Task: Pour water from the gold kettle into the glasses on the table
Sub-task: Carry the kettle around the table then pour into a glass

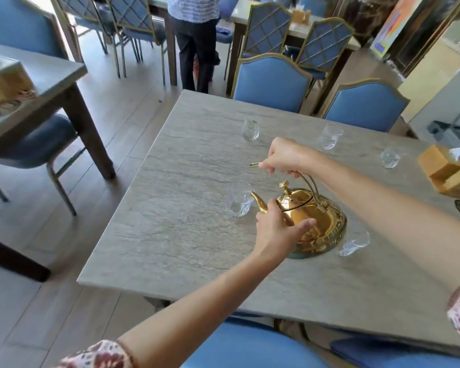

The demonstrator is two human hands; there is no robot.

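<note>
The gold kettle (310,216) is tilted toward the left over the grey stone table (170,235), its spout tip at the rim of a small clear glass (239,203). My right hand (287,156) is shut on the kettle's tall wire handle from above. My left hand (278,228) rests against the kettle's front side below the spout, fingers spread. Further glasses stand at the far side (251,129), far right (329,136), right edge (389,157), and one just right of the kettle (355,244). No stream of water is discernible.
A tan tissue box (448,172) sits at the table's right edge. Blue chairs (271,83) line the far side and the near side (250,346). Another table (37,75) stands at left. A person (194,35) stands in the aisle beyond.
</note>
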